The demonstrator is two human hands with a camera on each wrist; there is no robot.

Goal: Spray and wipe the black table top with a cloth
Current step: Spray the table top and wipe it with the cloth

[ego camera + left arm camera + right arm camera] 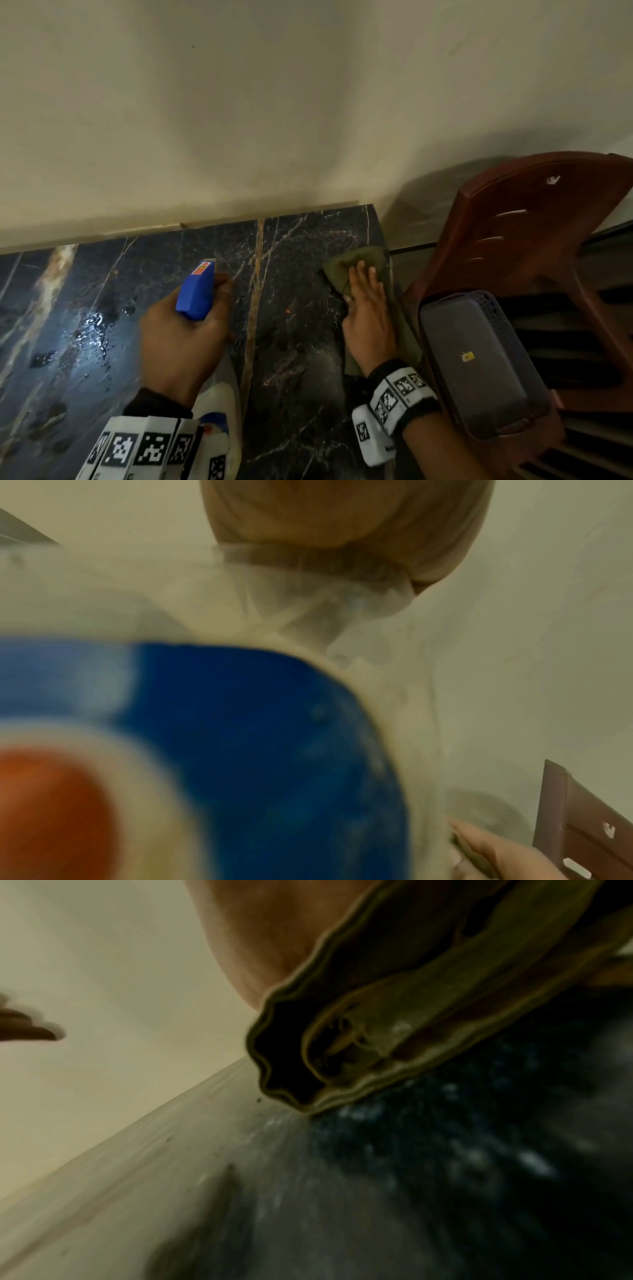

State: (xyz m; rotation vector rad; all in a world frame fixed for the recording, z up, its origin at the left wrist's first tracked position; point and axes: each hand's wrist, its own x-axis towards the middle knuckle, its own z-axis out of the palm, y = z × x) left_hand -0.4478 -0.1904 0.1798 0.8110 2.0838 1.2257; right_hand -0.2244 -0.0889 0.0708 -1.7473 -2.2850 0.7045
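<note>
A patch of wet droplets (pixel 94 330) glistens on the black marble table top (pixel 298 329), left of the spray bottle. The left hand (pixel 181 339) is wrapped around the neck of the spray bottle (pixel 197 291), its blue trigger head pointing away toward the cream wall (pixel 239 102); the left wrist view shows the bottle's blurred blue and red label close up. Right of the bottle, past a gold vein in the marble, the green cloth (pixel 356 267) lies on the table top near its right edge. The right hand (pixel 368 308) presses flat on the cloth, fingers straight. Further right, beside the table, a grey basket (pixel 476 363) sits on a brown plastic chair (pixel 534 219).
</note>
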